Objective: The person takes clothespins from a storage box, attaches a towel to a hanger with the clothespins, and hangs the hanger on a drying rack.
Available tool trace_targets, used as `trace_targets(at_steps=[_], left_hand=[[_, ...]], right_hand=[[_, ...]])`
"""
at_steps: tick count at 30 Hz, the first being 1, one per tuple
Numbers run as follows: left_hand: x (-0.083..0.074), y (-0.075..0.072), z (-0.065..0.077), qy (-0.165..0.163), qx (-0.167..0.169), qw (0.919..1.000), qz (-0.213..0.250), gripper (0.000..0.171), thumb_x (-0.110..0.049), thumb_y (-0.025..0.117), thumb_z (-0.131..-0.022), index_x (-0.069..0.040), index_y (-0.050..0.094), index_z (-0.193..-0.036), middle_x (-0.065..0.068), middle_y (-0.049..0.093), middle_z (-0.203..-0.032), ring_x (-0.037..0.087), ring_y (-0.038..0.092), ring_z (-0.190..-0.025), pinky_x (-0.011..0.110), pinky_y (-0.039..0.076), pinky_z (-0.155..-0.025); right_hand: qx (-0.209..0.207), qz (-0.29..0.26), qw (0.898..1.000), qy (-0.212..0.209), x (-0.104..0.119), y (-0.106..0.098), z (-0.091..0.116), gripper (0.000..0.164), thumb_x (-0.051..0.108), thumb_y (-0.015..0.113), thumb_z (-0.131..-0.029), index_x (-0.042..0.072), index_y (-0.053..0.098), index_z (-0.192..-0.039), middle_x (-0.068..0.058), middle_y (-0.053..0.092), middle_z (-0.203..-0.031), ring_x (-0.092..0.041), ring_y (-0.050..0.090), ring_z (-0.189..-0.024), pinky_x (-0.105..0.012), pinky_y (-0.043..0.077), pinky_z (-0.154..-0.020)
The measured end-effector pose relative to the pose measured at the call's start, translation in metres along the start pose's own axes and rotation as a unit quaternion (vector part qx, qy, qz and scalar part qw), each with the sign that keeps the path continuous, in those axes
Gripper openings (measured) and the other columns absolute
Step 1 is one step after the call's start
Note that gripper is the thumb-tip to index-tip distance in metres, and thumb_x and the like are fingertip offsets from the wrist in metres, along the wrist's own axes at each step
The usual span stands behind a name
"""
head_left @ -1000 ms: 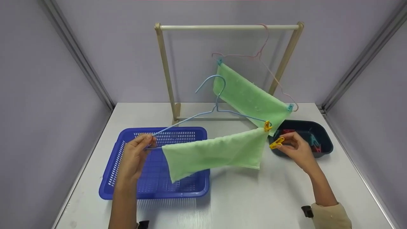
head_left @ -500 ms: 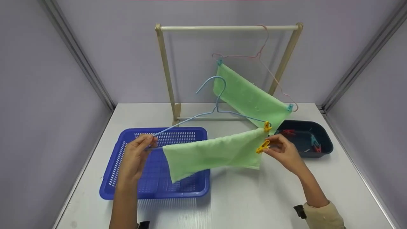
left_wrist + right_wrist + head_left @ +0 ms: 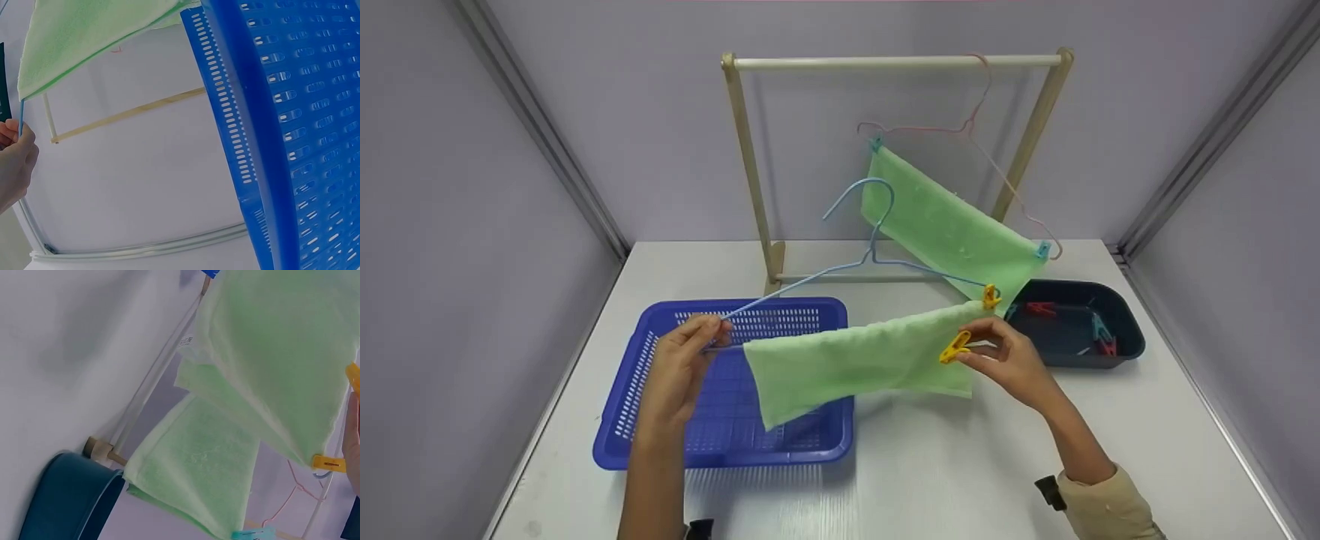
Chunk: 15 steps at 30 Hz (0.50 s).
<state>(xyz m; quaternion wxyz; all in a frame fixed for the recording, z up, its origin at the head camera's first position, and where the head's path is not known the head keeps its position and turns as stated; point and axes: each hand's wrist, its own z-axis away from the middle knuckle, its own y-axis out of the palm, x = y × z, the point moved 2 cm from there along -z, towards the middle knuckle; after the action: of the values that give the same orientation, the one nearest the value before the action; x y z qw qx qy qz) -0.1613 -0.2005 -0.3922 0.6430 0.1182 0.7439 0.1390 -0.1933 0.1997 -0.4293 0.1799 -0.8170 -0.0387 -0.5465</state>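
Note:
My left hand [image 3: 679, 367] pinches the left end of a blue wire hanger [image 3: 817, 274], above the basket. A light green cloth [image 3: 855, 367] is folded over the hanger's lower bar. One yellow clothespin [image 3: 991, 297] clips the cloth's upper right corner to the hanger; it also shows in the right wrist view as a yellow clothespin [image 3: 329, 463]. Between thumb and fingers, my right hand [image 3: 1009, 364] pinches a second yellow clothespin [image 3: 955, 347], in front of the cloth's right half. In the left wrist view, fingers [image 3: 22, 146] grip the hanger's end beside the cloth [image 3: 95, 45].
A blue perforated basket [image 3: 780, 457] stands at left beneath the cloth. Behind, a wooden rack [image 3: 885, 64] bears a tilted pink hanger [image 3: 971, 124] with another green cloth [image 3: 952, 217] held by teal clothespins [image 3: 1043, 250]. A dark tray [image 3: 1132, 330] at right contains red and teal clothespins.
My right hand has moved left from beside the tray to in front of the cloth, carrying the yellow clothespin. The left hand and the blue hanger have hardly moved.

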Motion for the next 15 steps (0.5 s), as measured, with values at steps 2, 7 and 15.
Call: trace_targets(at_steps=[2, 7, 15], left_hand=[[0.000, 0.000, 0.000, 0.000, 0.000, 1.0000, 0.001, 0.025, -0.001, 0.048, -0.094, -0.011, 0.069, -0.084, 0.002, 0.063, -0.086, 0.016, 0.055, -0.085, 0.029, 0.043, -0.082], [0.001, 0.000, 0.000, -0.002, -0.002, 1.0000, 0.004, 0.028, 0.001, 0.047, -0.095, -0.011, 0.069, -0.082, 0.003, 0.062, -0.086, 0.015, 0.055, -0.084, 0.029, 0.044, -0.081], [0.001, 0.001, 0.000, -0.005, -0.008, 0.9999, -0.004, 0.024, -0.001, 0.048, -0.094, -0.008, 0.068, -0.083, 0.005, 0.060, -0.087, 0.016, 0.055, -0.084, 0.031, 0.043, -0.082]], right_hand=[[0.001, 0.001, 1.000, -0.006, 0.003, 0.003, -0.002, 0.029, -0.009, 0.064, -0.080, -0.009, 0.053, -0.108, -0.022, 0.052, -0.104, -0.020, 0.056, -0.095, -0.027, 0.048, -0.080], [0.013, 0.003, 1.000, -0.015, 0.008, 0.010, -0.004, 0.031, -0.009, 0.064, -0.080, -0.009, 0.053, -0.109, -0.022, 0.052, -0.104, -0.019, 0.056, -0.095, -0.028, 0.048, -0.081], [0.036, -0.005, 0.998, -0.044, 0.011, 0.017, -0.008, 0.031, -0.011, 0.062, -0.081, -0.011, 0.052, -0.110, -0.023, 0.052, -0.105, -0.021, 0.056, -0.096, -0.029, 0.048, -0.081]])
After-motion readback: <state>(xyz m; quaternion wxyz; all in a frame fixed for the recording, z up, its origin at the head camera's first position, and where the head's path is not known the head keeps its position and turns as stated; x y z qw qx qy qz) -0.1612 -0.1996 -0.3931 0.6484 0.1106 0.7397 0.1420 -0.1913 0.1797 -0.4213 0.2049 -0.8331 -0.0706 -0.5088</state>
